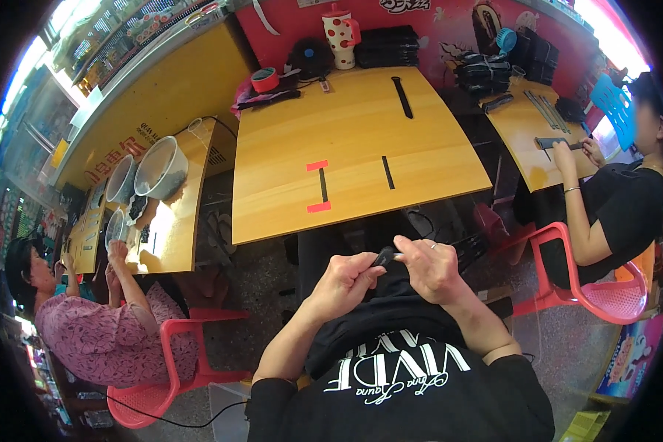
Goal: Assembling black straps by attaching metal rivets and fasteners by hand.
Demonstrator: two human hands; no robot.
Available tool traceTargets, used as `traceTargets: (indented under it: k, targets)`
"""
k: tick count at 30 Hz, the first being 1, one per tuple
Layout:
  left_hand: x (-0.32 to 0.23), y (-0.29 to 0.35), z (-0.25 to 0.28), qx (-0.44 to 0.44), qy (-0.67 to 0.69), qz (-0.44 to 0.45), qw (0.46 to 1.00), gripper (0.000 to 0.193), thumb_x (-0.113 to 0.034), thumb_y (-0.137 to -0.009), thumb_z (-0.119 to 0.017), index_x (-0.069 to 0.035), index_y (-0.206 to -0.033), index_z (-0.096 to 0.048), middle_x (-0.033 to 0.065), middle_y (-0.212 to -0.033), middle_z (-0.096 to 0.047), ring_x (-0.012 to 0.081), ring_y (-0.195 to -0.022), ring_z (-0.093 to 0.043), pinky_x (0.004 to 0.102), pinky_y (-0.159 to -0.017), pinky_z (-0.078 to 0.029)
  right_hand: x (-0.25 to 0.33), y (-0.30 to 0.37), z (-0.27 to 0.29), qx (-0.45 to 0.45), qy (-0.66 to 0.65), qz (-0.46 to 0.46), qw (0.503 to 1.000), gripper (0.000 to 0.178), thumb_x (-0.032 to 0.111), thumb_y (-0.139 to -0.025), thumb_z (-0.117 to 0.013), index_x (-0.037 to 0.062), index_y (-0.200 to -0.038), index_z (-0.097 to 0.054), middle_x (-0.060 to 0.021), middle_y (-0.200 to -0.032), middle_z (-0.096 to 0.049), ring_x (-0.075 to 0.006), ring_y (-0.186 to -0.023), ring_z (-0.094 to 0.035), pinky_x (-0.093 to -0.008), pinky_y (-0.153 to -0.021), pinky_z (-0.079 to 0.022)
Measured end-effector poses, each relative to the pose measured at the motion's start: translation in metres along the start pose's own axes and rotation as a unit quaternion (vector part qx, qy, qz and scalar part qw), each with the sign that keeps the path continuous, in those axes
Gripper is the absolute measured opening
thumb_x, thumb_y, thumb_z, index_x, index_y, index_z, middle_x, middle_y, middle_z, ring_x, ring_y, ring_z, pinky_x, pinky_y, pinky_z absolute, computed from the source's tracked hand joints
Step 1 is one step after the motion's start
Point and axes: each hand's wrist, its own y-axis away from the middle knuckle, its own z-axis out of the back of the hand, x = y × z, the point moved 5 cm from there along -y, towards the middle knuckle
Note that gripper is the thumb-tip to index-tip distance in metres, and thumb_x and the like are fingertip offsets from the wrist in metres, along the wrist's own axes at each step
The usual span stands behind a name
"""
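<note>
Pinching one small black piece (384, 257) between both hands (346, 283) (431, 269) below the table (346, 147) – fingers closed on it – with three black strips (401, 96) already laid out there.

My view looks down on the wearer's own body: a black short-sleeved T-shirt (412, 390) with large white block lettering and a line of white script across the chest. Both forearms are bare below the sleeves. The right hand (433, 269) carries a thin, pale ring; the left hand (344, 283) shows no jewellery.
</note>
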Motion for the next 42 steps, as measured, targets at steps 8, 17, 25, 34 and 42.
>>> traceTargets:
  k: [8, 17, 25, 34, 42]
  targets:
    - [0.046, 0.051, -0.036, 0.181, -0.023, 0.001, 0.983, 0.006, 0.0, -0.086, -0.06, 0.0, -0.087, -0.066, 0.0125, -0.071, -0.063, 0.021, -0.064, -0.065, 0.0325, -0.06, -0.052, -0.128, 0.022, 0.106, -0.396, -0.058, -0.326, 0.857, 0.02, -0.002, -0.096, -0.049, -0.0029, -0.113, -0.059, -0.0033, -0.074, -0.056, -0.0117, -0.064, -0.053, -0.0269, -0.06, -0.046]
    - [0.041, 0.017, -0.002, -0.085, 0.282, 0.092, 0.951, 0.023, -0.014, -0.102, -0.053, 0.001, -0.117, -0.063, 0.0029, -0.077, -0.063, 0.0054, -0.057, -0.052, 0.0192, -0.051, -0.042, 0.006, 0.005, -0.005, -0.046, -0.15, -0.199, 0.967, 0.016, -0.006, -0.083, -0.068, 0.0001, -0.098, -0.065, -0.013, -0.073, -0.06, -0.0272, -0.058, -0.059, -0.0328, -0.05, -0.045]
    - [0.044, 0.015, -0.016, -0.093, 0.327, 0.09, 0.936, 0.025, -0.015, -0.102, -0.052, 0.002, -0.115, -0.064, 0.0046, -0.077, -0.063, 0.0073, -0.056, -0.053, 0.0198, -0.05, -0.043, 0.005, 0.003, -0.002, -0.05, -0.143, -0.202, 0.967, 0.013, -0.005, -0.084, -0.066, 0.0, -0.096, -0.065, -0.0131, -0.074, -0.062, -0.0282, -0.06, -0.062, -0.0333, -0.051, -0.046]
    - [0.047, 0.017, -0.018, -0.091, 0.333, 0.09, 0.934, 0.024, -0.016, -0.102, -0.053, 0.002, -0.114, -0.064, 0.0036, -0.077, -0.063, 0.0065, -0.057, -0.053, 0.0197, -0.05, -0.043, 0.011, 0.006, -0.006, -0.034, -0.113, -0.202, 0.972, 0.014, -0.005, -0.082, -0.067, -0.0001, -0.095, -0.065, -0.0132, -0.075, -0.062, -0.0293, -0.062, -0.064, -0.0345, -0.052, -0.048]
    - [0.029, 0.013, -0.023, -0.001, -0.02, 0.008, 1.0, 0.017, -0.007, -0.088, -0.067, 0.004, -0.101, -0.065, 0.0119, -0.071, -0.064, 0.0189, -0.059, -0.062, 0.0312, -0.054, -0.048, 0.005, 0.003, -0.006, 0.019, -0.061, -0.111, 0.992, 0.028, -0.002, -0.074, -0.068, 0.0067, -0.1, -0.064, -0.0084, -0.074, -0.058, -0.026, -0.065, -0.065, -0.0349, -0.052, -0.049]
